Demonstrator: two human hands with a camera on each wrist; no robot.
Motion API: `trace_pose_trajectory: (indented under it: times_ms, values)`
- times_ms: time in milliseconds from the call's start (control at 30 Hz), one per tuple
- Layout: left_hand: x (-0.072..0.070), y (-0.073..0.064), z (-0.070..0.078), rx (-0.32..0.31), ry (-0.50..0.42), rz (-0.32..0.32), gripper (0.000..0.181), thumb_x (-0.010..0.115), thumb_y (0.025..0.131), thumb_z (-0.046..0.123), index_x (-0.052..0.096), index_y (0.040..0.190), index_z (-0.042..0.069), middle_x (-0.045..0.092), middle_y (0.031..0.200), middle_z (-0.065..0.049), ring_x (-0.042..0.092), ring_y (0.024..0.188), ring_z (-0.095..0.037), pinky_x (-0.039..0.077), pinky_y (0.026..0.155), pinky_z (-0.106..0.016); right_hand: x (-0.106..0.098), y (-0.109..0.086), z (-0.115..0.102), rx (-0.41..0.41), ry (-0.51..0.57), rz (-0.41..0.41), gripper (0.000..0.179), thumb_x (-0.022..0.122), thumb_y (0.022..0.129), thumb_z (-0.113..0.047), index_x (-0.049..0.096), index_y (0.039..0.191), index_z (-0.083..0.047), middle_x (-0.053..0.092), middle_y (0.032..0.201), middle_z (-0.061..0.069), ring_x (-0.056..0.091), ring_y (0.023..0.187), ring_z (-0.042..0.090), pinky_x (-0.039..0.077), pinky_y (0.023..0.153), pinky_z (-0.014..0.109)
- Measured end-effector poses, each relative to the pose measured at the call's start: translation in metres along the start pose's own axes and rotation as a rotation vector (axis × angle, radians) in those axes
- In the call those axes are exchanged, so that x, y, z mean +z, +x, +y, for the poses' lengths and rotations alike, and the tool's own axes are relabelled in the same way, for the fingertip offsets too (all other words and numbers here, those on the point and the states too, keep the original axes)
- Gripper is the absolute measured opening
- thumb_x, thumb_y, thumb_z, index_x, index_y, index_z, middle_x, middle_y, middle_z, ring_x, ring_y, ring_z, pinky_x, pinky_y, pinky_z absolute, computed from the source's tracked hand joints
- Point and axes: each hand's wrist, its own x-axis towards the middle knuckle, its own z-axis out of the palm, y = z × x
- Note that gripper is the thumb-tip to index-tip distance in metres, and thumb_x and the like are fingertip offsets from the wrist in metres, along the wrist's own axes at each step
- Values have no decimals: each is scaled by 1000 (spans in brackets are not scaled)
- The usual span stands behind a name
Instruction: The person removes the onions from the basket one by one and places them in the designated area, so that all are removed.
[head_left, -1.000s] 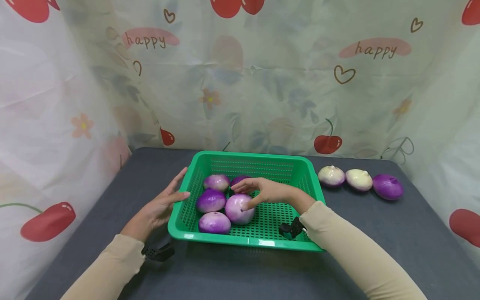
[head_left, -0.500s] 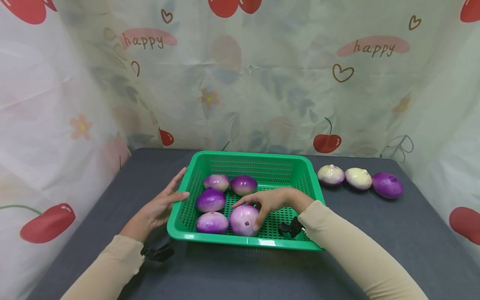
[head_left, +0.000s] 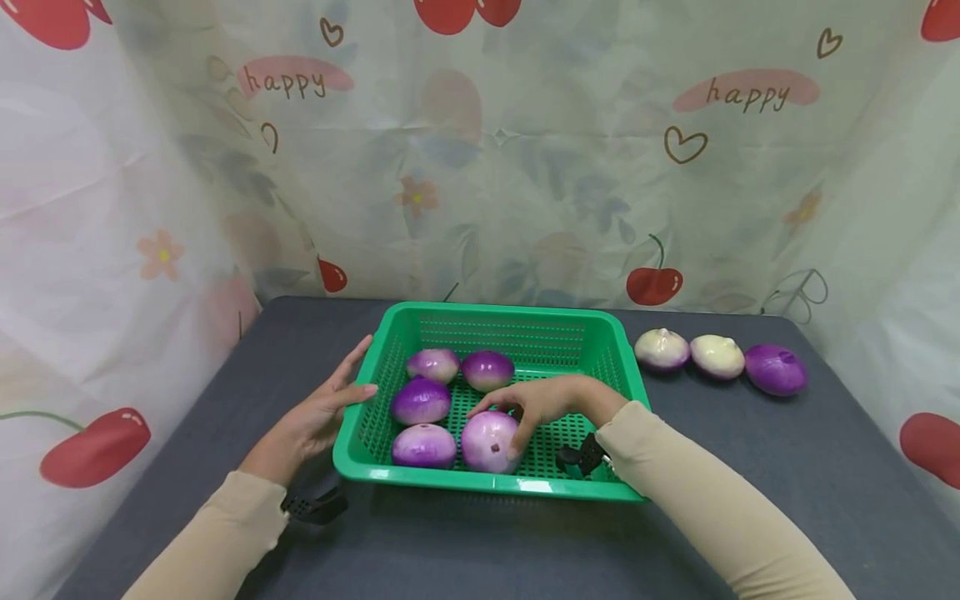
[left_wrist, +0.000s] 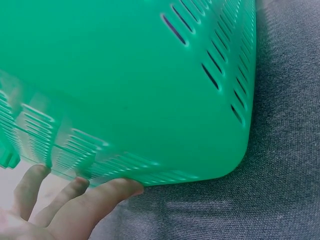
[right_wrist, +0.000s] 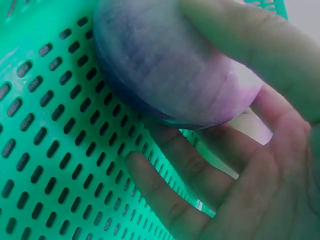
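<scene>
Inside a green plastic basket (head_left: pixel 495 483), my right hand (head_left: pixel 551 400) holds a pale purple onion (head_left: pixel 486 446) by the front wall, fingers and thumb around it. In the right wrist view that onion (right_wrist: pixel 165 65) sits close over the slotted basket floor, the thumb on one side and the fingers on the other. Beside it lie two purple onions, a front one (head_left: pixel 423 447) and a darker one (head_left: pixel 422 402). Two more, a left one (head_left: pixel 432 365) and a right one (head_left: pixel 487 370), lie behind. My left hand (head_left: pixel 318 417) rests along the basket's left side, its fingertips touching the outer wall (left_wrist: pixel 125 100).
A dark grey cloth covers the table (head_left: pixel 480 550). Right of the basket, at the back, stand two whitish onions, one nearer (head_left: pixel 662 350) and one beside it (head_left: pixel 717 358), then a deep purple onion (head_left: pixel 776 370). A printed curtain (head_left: pixel 480 167) closes off the back and sides.
My right hand has moved the pale onion slightly toward the front right, uncovering the back right onion. Over the last half second it barely moves. The left hand has stayed in place.
</scene>
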Motion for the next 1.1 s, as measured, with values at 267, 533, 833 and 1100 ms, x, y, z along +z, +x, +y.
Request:
trace_pose_trajectory:
  times_ms: [267,533,833,1100]
  values:
    - [-1,0,0,0,5,1,81,51,100,10,3,151,51,5,160,-15,43,129,-31,46,97,-54,-2,-2,-5,-29,-8,89,64,77,79,-9,51,136,-24,48,134,3,50,114,20,50,90,33]
    - [0,-1,1,-2,9,7,81,51,100,12,2,151,50,4,161,-16,33,136,-39,44,99,-57,-10,-14,-15,-177,125,243,64,75,81,-12,47,138,-23,48,135,5,48,121,25,50,91,37]
    - [2,0,1,-7,2,14,82,52,99,10,3,151,50,7,160,-16,38,132,-36,46,96,-55,-21,-51,-31,-326,337,478,73,78,81,-12,42,142,-29,43,140,10,58,113,33,54,87,45]
    - [2,-1,2,-3,0,11,82,52,99,11,2,152,50,6,160,-16,39,132,-36,46,96,-56,-30,-101,-17,-391,349,617,76,69,87,-1,31,148,-25,38,140,17,55,117,28,54,88,37]
